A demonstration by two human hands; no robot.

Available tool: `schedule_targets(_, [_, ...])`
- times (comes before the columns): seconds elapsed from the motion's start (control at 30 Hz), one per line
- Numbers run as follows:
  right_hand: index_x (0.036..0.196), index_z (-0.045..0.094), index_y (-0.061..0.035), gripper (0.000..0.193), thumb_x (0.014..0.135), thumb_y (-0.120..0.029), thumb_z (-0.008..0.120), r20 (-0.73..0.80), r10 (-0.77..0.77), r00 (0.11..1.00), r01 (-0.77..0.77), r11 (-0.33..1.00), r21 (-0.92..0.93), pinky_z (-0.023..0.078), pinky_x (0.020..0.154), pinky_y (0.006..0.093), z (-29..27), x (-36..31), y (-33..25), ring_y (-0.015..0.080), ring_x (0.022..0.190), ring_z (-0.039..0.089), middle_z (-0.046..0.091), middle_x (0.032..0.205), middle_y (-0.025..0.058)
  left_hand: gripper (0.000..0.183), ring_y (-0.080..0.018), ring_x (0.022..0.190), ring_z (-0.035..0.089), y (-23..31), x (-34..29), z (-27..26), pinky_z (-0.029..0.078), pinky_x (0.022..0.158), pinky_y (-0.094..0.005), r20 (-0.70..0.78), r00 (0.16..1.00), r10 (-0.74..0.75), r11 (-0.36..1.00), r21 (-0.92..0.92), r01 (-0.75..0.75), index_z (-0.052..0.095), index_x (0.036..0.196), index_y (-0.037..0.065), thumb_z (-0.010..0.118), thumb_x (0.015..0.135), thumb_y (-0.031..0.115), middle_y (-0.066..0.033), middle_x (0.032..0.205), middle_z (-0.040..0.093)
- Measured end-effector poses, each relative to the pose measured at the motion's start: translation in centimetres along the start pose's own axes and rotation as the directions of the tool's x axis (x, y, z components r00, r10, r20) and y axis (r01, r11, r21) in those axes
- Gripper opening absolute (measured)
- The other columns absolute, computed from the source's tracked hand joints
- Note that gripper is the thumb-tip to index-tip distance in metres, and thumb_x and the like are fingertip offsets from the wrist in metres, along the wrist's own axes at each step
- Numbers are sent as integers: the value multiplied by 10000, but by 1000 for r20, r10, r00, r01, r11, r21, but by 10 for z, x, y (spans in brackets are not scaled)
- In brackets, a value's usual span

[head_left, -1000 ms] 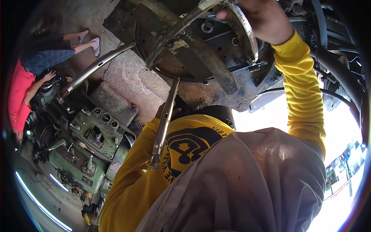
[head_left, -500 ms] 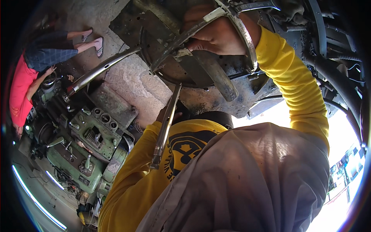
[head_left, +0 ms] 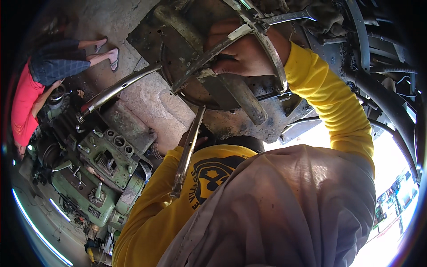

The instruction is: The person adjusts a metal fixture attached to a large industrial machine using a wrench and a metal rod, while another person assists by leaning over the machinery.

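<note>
My right hand (head_left: 251,55), its yellow sleeve coming in from the right, reaches in behind the curved bars of a worn metal frame (head_left: 209,55). Its fingers are bent and the thumb lies by a flat metal bar (head_left: 238,95); what they grip is hidden. An open-end wrench (head_left: 289,17) lies against the frame's top, just beyond that hand. Low at centre, my left hand (head_left: 201,141) is in shadow, mostly covered by a shiny metal tube (head_left: 189,153) slanting down in front of it. Another tube (head_left: 120,89) sticks out leftward from the frame.
A green lathe-like machine (head_left: 98,178) with levers and dials stands at the left. Beyond it is a person in a red shirt (head_left: 26,98) and dark shorts. Dark hoses and pipes (head_left: 382,98) run down the right side. A dark cloth (head_left: 324,20) lies at the upper right.
The whole view has shifted slightly, with the frame and wrench appearing a little lower and farther left. My right hand stays inside the frame, its thumb in much the same place.
</note>
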State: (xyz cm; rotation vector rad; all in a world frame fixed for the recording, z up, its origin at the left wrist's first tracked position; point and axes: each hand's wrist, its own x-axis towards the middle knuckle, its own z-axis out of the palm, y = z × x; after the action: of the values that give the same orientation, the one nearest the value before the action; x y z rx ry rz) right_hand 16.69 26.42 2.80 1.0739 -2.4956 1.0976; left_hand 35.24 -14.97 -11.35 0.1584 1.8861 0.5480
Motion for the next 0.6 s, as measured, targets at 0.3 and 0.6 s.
schedule_targets(0.3, [920,709,-85,256,735,-230,812,-158,36,987,-56,991,-120,529,739,381,1,-5,-14,240,833,622,598,882,55,559,-351,1134,601,-3,0,1,467,994,-442,4,999,32,996,-80,-31,581,1275,30,724,843,356,-214,1208,626])
schedule_targets(0.6, [932,690,-84,269,760,-257,803,-76,-6,997,0,997,-78,533,734,376,-2,1,-8,250,843,631,622,898,58,566,-355,1146,592,-16,5,2,470,992,-437,58,998,23,1000,-8,-22,591,1264,24,726,839,373,-215,1233,613])
